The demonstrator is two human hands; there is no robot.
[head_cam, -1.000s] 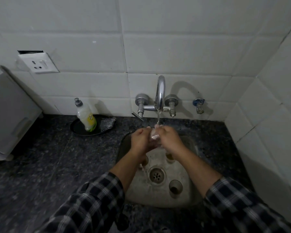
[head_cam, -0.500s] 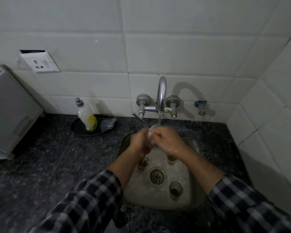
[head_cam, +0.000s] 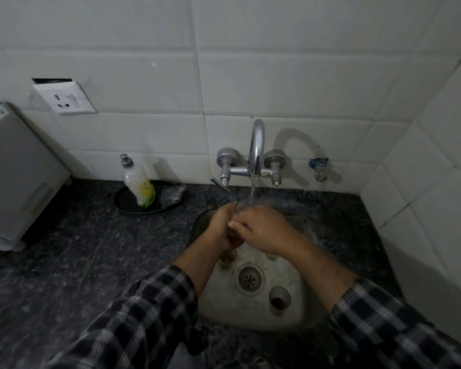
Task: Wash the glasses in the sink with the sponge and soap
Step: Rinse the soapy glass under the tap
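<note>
A clear glass [head_cam: 242, 206] is held under the running tap [head_cam: 256, 150], its rim just showing above my hands. My left hand [head_cam: 221, 226] grips it from the left and my right hand [head_cam: 261, 227] wraps over it from the right. Water streams from the spout into the glass. Below, in the steel sink [head_cam: 298, 318], a glass [head_cam: 279, 299] stands near the drain [head_cam: 249, 278]; another glass [head_cam: 227, 258] peeks out under my left wrist, and a third [head_cam: 271, 255] is mostly hidden under my right wrist. The soap bottle [head_cam: 139, 186] and sponge [head_cam: 172, 194] sit on a black dish.
The black dish [head_cam: 125, 202] lies on the dark granite counter [head_cam: 77, 249] left of the sink. A white appliance [head_cam: 16, 177] stands at the far left under a wall socket [head_cam: 64, 98]. A small valve [head_cam: 318, 169] sits right of the tap. Tiled wall closes the right side.
My hands have shifted slightly on the glass under the stream, the right hand now reaching further left over it. The view has moved a little closer.
</note>
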